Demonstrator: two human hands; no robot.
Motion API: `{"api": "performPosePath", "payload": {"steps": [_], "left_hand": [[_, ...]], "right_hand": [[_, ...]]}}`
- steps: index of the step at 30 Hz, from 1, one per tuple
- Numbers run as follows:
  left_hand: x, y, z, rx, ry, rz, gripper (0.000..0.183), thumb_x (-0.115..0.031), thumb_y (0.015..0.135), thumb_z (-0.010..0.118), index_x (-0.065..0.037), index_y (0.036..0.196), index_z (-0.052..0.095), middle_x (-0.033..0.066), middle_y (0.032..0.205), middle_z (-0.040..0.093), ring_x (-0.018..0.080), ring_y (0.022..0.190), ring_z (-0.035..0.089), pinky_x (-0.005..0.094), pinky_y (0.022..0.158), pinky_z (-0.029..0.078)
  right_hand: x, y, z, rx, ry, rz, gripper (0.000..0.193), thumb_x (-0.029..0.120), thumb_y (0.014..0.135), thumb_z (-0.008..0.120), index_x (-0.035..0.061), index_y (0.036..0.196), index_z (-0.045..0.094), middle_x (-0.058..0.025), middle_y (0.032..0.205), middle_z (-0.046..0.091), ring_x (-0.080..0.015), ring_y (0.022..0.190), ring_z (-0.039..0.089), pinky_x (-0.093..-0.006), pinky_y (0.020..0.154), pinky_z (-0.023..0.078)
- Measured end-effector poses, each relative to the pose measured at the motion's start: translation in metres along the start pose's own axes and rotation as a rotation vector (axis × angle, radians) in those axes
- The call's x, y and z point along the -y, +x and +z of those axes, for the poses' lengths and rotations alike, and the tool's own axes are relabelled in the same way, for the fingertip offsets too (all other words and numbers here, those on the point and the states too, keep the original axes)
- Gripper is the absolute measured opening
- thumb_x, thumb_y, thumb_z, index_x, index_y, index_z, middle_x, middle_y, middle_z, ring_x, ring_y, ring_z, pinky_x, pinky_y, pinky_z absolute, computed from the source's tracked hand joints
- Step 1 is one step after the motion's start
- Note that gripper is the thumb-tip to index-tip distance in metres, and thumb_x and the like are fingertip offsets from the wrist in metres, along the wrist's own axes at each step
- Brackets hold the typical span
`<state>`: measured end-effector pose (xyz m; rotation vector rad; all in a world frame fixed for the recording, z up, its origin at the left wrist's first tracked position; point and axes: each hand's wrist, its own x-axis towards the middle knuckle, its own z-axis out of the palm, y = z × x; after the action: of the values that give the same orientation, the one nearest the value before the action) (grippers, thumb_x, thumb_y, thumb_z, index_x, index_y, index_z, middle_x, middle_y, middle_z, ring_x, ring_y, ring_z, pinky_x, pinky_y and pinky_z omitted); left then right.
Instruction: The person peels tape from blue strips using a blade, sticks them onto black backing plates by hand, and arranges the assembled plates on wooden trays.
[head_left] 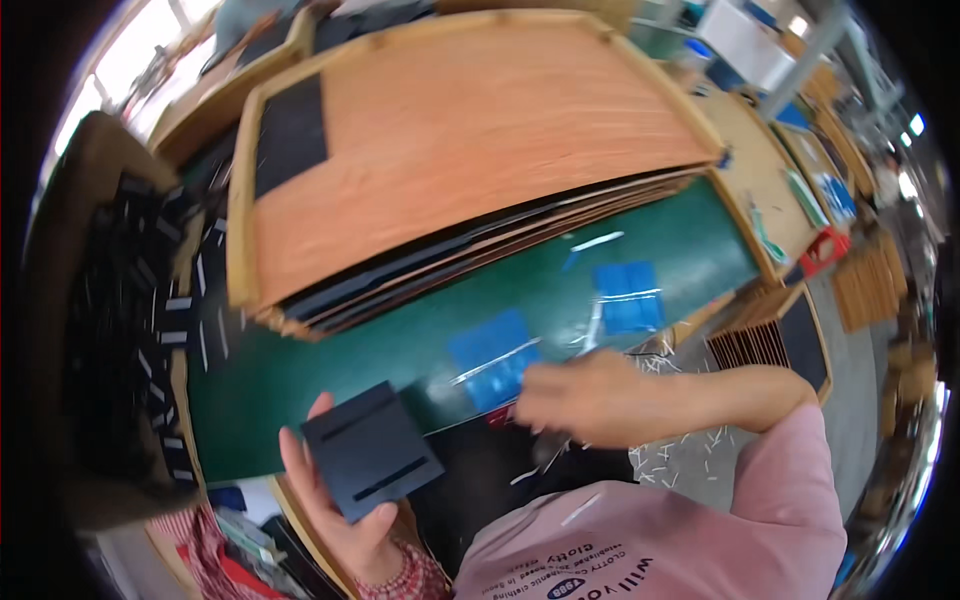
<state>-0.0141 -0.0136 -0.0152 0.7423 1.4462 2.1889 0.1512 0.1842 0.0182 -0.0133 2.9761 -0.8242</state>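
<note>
My left hand (350, 535) grips a dark grey, nearly square panel (372, 450) by its edges, fingers behind it and thumb at its lower edge. Two parallel black slots or strips run across the panel's face. To the right, over the front edge of the green table, my right hand (575, 400) is curled closed and smeared by motion. A bit of red (500, 415) and a dark, blurred end (548, 450) show beside its fingers; their kind is unclear. Just beyond that hand, a blue pad (495, 358) with clear tape across it lies on the table.
A second blue pad (628, 297) lies farther right on the green tabletop (300, 400). A wood-framed stack of boards (480, 140) fills the far side. Dark pieces crowd a brown box (110, 330) at left. White scraps (690, 455) litter the floor at right, near a slotted wooden crate (765, 345).
</note>
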Motion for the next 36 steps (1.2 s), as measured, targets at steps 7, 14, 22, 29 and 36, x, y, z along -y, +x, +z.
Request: {"api": "performPosePath", "payload": {"steps": [7, 14, 22, 29, 36], "left_hand": [[0.011, -0.007, -0.024, 0.010, -0.019, -0.076, 0.103, -0.013, 0.057, 0.078, -0.005, 0.140, 0.016, 0.0293, 0.133, 0.031, 0.0342, 0.118, 0.043, 0.0405, 0.093, 0.041], [0.015, -0.011, -0.028, 0.049, -0.092, -0.119, 0.101, -0.006, 0.058, 0.075, -0.005, 0.140, 0.016, 0.0293, 0.134, 0.029, 0.0344, 0.119, 0.042, 0.0419, 0.093, 0.041], [0.013, -0.016, -0.024, 0.262, -0.069, -0.139, 0.106, 0.007, 0.056, 0.072, -0.018, 0.142, 0.015, 0.0245, 0.139, 0.022, 0.0333, 0.123, 0.037, 0.0416, 0.096, 0.037], [0.009, -0.016, -0.003, 0.559, -0.008, -0.099, 0.111, 0.008, 0.065, 0.071, -0.030, 0.142, 0.001, 0.0226, 0.143, 0.011, 0.0320, 0.128, 0.029, 0.0392, 0.098, 0.034], [0.003, -0.019, -0.002, 0.530, 0.040, -0.112, 0.111, 0.007, 0.065, 0.071, -0.026, 0.142, -0.002, 0.0206, 0.142, 0.014, 0.0299, 0.127, 0.031, 0.0377, 0.099, 0.033]], "right_hand": [[-0.015, 0.039, -0.008, -0.151, 0.242, 0.162, 0.058, 0.010, 0.068, 0.071, 0.0063, 0.113, 0.035, -0.0183, 0.103, 0.054, -0.0398, 0.077, 0.057, -0.0433, 0.064, 0.046], [-0.013, 0.034, -0.007, -0.075, 0.152, 0.213, 0.065, 0.013, 0.066, 0.074, 0.0041, 0.116, 0.032, -0.0225, 0.100, 0.055, -0.0398, 0.079, 0.058, -0.0418, 0.064, 0.046], [0.006, 0.025, -0.026, -0.144, 0.192, 0.109, 0.076, 0.012, 0.062, 0.076, 0.0014, 0.123, 0.031, -0.0160, 0.122, 0.049, -0.0319, 0.074, 0.059, -0.0366, 0.059, 0.048], [0.022, 0.024, 0.005, -0.271, 0.644, -0.226, 0.080, 0.016, 0.062, 0.080, 0.0011, 0.122, 0.030, -0.0240, 0.128, 0.044, -0.0136, 0.056, 0.047, -0.0246, 0.050, 0.043], [0.023, 0.022, 0.016, -0.283, 0.510, -0.136, 0.081, 0.016, 0.062, 0.080, 0.0004, 0.121, 0.028, -0.0241, 0.125, 0.046, -0.0149, 0.051, 0.047, -0.0251, 0.048, 0.044]]}}
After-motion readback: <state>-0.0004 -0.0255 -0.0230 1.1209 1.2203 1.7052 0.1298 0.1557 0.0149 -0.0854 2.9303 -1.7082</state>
